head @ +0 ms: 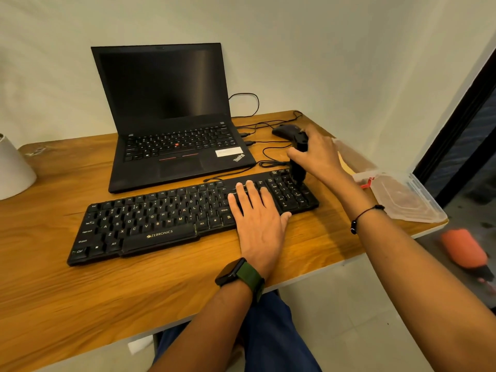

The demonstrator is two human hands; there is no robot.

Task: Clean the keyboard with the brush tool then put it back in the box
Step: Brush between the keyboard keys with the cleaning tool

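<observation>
A black Zebronics keyboard [150,224] lies slanted across the wooden table. My left hand [255,213] rests flat on its right part, fingers spread over the keys beside the number pad, holding nothing. My right hand [315,153] grips a black brush tool [298,162] upright, its bristle end down on the number pad at the keyboard's far right corner. A clear plastic box [402,197] with a red latch sits open at the table's right edge, just right of my right forearm.
An open black laptop [171,124] stands behind the keyboard. A black mouse [284,130] and looping cables lie behind my right hand. A white object [13,167] sits at the left edge. On the floor at right lies an orange item [464,248].
</observation>
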